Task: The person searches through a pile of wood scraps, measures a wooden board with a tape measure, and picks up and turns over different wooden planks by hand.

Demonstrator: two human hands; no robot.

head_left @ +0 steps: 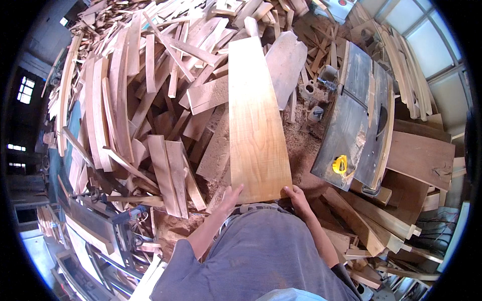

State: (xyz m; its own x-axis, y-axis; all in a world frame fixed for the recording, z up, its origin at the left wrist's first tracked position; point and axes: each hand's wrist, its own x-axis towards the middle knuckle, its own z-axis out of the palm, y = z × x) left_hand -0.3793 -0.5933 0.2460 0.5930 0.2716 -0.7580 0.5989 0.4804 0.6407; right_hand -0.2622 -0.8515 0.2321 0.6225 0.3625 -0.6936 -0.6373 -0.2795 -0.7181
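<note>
A wide, pale wooden board (258, 125) stretches away from my waist, its smooth grained face up. My left hand (231, 197) grips the left corner of its near end and is a little smeared. At the opposite near corner, my right hand (297, 195) has its thumb on the top face, with the other fingers mostly hidden. The far end of the board reaches over the scrap pile, and whether it rests on anything is hard to see. A grey, dusty slab (287, 67) leans beside its far right edge.
To the right stands a saw table (354, 135) with a blade slot, bearing a yellow tape measure (340, 164) and a wood strip (371, 100). A large heap of offcuts (165, 65) covers the left and far side. Thick timbers (359, 220) lie at the near right.
</note>
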